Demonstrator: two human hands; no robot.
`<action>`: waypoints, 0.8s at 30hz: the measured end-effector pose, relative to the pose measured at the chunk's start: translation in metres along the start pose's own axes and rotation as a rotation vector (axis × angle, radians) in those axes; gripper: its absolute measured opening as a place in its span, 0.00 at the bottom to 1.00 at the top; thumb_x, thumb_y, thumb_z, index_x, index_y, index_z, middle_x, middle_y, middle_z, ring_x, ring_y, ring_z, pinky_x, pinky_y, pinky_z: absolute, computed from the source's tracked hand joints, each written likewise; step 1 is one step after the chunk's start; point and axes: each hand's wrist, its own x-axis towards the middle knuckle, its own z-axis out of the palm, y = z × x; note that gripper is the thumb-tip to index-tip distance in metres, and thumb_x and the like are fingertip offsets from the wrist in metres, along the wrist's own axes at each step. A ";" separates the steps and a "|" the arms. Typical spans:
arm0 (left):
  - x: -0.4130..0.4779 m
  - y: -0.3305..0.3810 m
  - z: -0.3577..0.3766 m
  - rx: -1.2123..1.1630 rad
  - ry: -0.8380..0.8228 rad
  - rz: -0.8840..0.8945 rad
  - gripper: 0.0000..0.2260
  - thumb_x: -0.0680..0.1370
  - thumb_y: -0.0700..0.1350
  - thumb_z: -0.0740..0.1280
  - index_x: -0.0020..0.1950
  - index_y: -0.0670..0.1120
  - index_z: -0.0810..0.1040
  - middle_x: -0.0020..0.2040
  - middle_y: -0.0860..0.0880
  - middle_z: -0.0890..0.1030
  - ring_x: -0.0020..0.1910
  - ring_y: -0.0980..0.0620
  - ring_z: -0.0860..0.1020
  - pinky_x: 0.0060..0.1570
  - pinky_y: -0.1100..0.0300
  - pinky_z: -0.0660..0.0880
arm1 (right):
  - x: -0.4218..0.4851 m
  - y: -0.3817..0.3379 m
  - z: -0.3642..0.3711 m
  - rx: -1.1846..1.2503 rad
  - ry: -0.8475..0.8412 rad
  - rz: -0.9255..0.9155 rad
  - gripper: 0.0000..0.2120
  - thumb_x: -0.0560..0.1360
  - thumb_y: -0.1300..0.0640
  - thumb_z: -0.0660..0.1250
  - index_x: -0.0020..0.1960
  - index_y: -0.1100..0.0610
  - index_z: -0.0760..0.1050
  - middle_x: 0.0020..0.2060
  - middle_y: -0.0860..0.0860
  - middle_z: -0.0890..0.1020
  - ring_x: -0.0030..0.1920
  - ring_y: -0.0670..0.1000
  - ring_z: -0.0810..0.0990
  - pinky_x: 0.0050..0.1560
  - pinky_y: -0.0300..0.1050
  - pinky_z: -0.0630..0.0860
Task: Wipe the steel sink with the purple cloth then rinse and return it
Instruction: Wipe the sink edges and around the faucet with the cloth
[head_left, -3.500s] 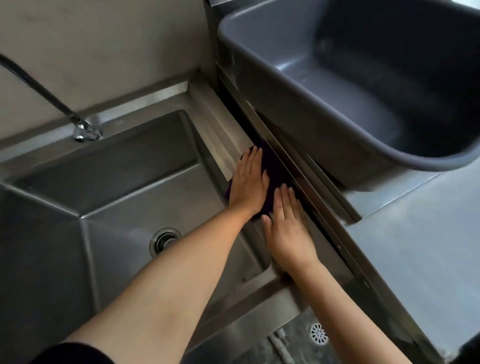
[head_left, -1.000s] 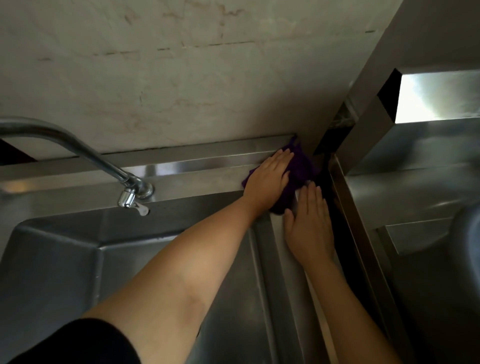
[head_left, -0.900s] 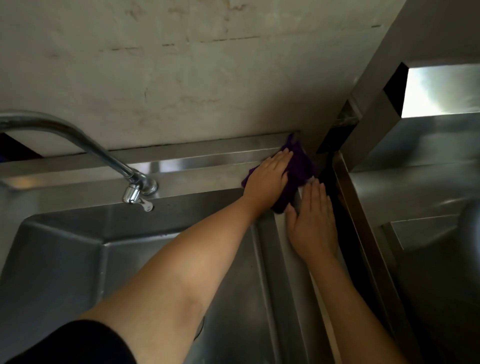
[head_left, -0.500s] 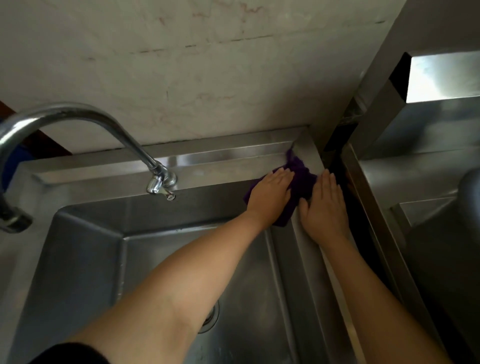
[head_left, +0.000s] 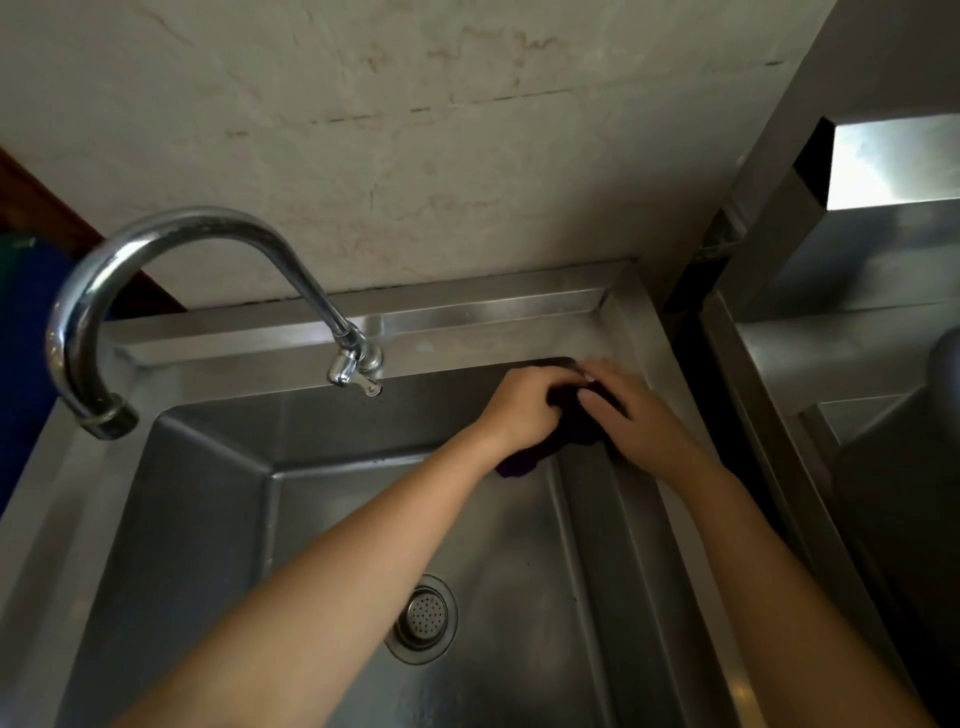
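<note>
Sitting nearest at six o'clock, the drain (head_left: 423, 618) marks the sink (head_left: 218, 519) floor. Toward one o'clock, the left hand (head_left: 524, 410) and right hand (head_left: 636, 421) both curl closed around the bunched purple cloth (head_left: 563, 431) at the basin's far right corner. Beyond, at eleven o'clock, the tap (head_left: 171, 291) arches over.

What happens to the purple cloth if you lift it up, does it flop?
Probably floppy: the purple cloth is bunched between the left hand and right hand, a tail drooping into the sink. Likely light; unlikely to roll.

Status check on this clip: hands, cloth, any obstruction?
Both hands, left hand and right hand, gripping purple cloth at sink back-right corner. No water visible from faucet. Nothing in the way.
</note>
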 end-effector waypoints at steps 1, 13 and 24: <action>-0.006 0.001 -0.008 -0.102 0.024 -0.028 0.19 0.72 0.30 0.64 0.60 0.44 0.79 0.57 0.46 0.82 0.58 0.51 0.78 0.57 0.66 0.71 | 0.004 -0.002 0.005 0.076 0.003 0.016 0.14 0.78 0.57 0.61 0.64 0.52 0.71 0.58 0.45 0.74 0.61 0.44 0.72 0.57 0.31 0.67; -0.042 -0.007 -0.067 -0.716 0.364 -0.323 0.14 0.76 0.34 0.64 0.60 0.44 0.76 0.55 0.47 0.78 0.54 0.51 0.78 0.59 0.54 0.74 | 0.030 -0.035 0.074 0.608 0.155 0.147 0.18 0.75 0.58 0.67 0.62 0.47 0.68 0.60 0.51 0.76 0.59 0.51 0.77 0.60 0.52 0.76; -0.039 -0.044 -0.145 -0.571 0.926 -0.111 0.18 0.75 0.44 0.68 0.64 0.47 0.70 0.57 0.47 0.79 0.56 0.56 0.77 0.58 0.64 0.72 | 0.139 -0.099 0.123 0.280 0.220 -0.130 0.20 0.79 0.56 0.60 0.71 0.54 0.64 0.65 0.57 0.68 0.61 0.52 0.70 0.63 0.37 0.63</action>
